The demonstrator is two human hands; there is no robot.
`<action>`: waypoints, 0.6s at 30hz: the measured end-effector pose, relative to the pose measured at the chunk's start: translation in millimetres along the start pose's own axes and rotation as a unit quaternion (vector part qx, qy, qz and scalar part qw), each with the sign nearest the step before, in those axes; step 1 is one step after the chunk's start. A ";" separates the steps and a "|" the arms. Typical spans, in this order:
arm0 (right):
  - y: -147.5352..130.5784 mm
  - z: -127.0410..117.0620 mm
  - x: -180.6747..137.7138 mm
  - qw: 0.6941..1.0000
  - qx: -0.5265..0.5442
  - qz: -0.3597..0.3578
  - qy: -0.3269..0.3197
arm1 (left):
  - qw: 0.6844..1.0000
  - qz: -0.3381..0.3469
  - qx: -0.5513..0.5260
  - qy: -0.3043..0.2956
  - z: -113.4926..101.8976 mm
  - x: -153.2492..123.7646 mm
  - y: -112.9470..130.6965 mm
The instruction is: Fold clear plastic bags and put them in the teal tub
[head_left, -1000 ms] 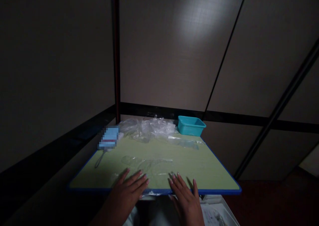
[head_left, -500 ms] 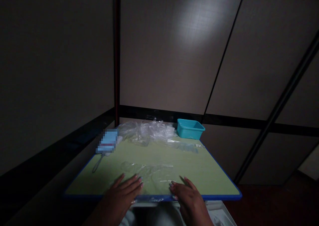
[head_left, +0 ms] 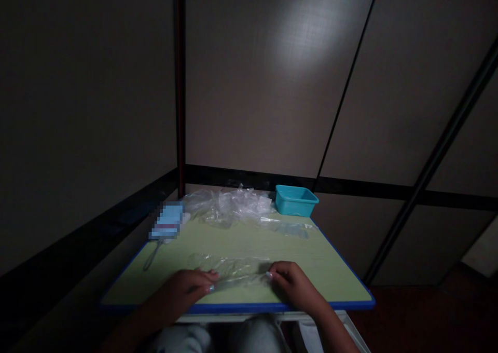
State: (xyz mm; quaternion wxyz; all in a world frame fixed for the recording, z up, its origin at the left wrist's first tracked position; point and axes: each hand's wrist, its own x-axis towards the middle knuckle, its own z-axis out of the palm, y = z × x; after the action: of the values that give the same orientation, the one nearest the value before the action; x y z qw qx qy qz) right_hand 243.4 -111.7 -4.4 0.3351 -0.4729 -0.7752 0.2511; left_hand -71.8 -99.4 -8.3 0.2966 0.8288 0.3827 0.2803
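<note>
Clear plastic bag (head_left: pixel 238 268): lies flat and crumpled on the near part of the green table (head_left: pixel 322 263), close to the blue front edge, stretched crosswise between the two hands. Its outline is hard to trace, since the film is transparent and the light is dim.

Left hand (head_left: pixel 182 289): fingers curled under, fingertips pressed together on the bag's left end. The thumb is hidden beneath the hand, so the exact pinch cannot be made out.

Right hand (head_left: pixel 294 285): also curled closed, fingertips nipping the bag's right end. Thumb side likewise obscured.

Both forearms are cut off by the lower frame edge. Pale clothing shows below the table edge, detail lost in shadow.

Far side of table:
- heap of clear plastic (head_left: pixel 229 205) against the back, individual pieces not separable.
- teal tub (head_left: pixel 296 200) at the far right corner, just beside the heap; contents not visible from this angle.
- another flat plastic piece (head_left: pixel 288 228) in front of the tub, well apart from the hands.
- pixelated blue item (head_left: pixel 168 220) at the far left, unreadable; a thin cord loop (head_left: pixel 151 255) trails from it toward the near side.

Dark wall panels (head_left: pixel 272 83) behind, with one lit patch.
</note>
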 end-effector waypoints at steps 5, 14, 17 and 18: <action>2.8 4.3 14.0 1.000 0.008 0.025 0.001 | 0.998 -0.050 -0.040 0.000 -3.6 13.0 4.5; 0.7 12.8 27.3 0.998 -0.032 0.040 0.023 | 0.995 -0.069 -0.051 0.043 -0.3 42.3 -5.5; 0.0 15.4 25.8 0.998 -0.048 0.038 0.034 | 0.994 -0.079 -0.080 0.019 -1.0 36.1 -8.0; 0.2 16.5 24.7 0.997 -0.052 0.037 0.037 | 0.994 -0.080 -0.071 0.016 -1.5 32.4 -7.6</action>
State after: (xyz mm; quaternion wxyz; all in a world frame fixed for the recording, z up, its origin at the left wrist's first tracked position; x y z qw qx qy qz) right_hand 222.9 -90.5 -8.3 0.3292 -0.5270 -0.7563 0.2047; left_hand -58.6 -69.0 -4.9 0.3701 0.7677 0.4315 0.2958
